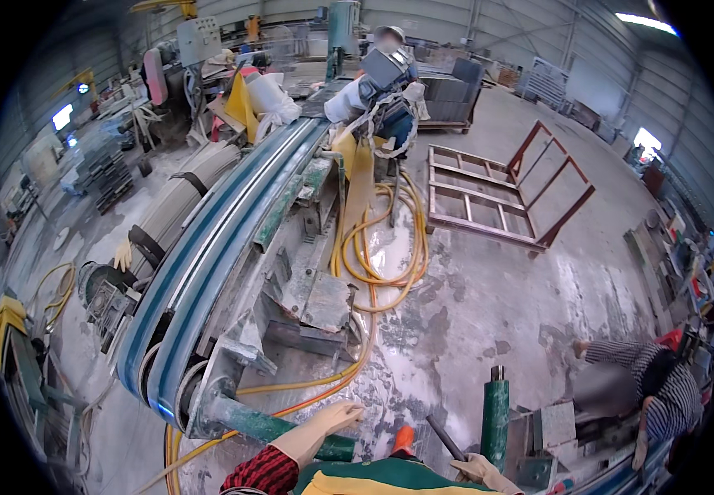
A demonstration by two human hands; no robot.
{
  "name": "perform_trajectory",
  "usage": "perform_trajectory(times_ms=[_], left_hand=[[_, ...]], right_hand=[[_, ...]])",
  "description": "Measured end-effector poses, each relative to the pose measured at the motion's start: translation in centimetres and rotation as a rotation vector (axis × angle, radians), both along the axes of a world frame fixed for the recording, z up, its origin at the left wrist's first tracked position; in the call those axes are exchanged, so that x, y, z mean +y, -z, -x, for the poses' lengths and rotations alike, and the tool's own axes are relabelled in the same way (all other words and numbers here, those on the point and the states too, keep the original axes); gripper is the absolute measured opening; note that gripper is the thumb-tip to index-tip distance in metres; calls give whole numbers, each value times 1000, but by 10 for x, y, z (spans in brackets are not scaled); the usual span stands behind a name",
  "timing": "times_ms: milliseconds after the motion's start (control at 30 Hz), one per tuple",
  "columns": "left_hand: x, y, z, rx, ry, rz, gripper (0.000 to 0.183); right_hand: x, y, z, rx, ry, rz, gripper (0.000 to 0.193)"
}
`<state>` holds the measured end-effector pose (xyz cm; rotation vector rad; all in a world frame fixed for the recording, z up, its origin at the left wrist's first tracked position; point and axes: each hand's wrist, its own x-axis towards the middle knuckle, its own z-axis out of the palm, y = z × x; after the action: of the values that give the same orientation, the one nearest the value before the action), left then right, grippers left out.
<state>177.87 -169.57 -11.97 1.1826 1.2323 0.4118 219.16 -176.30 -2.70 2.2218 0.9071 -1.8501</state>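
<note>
My left hand (328,422), in a tan glove with a red checked sleeve behind it, reaches forward with its fingers spread. It holds nothing and hovers just above a green pipe (291,433) at the foot of the machine frame. My right hand (477,470), also gloved, sits at the lower edge, closed around the lower end of a dark rod (444,437) that slants up to the left. A green upright post (495,417) with a dark cap stands just right of that rod.
A long blue conveyor belt (208,247) runs from the near left to the far machine. Yellow hoses (382,256) coil on the wet concrete floor. A red metal rack (497,198) lies beyond. A person in a striped shirt (662,384) bends at the right; another person (390,41) stands far off.
</note>
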Motion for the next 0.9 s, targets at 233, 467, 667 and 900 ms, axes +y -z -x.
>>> perform_trajectory(times_ms=[233, 467, 667, 900], left_hand=[[-9, -17, 11, 349, -138, 221, 47], [9, -21, 1, 252, -504, 300, 47], [72, -20, -11, 220, -526, 244, 45], [254, 31, 14, 248, -457, 123, 43]], right_hand=[[121, 19, -61, 81, -361, -232, 55], [222, 24, -42, 269, -270, -343, 56], [288, 28, 11, 492, -304, -427, 51], [390, 10, -8, 335, -492, -320, 51]])
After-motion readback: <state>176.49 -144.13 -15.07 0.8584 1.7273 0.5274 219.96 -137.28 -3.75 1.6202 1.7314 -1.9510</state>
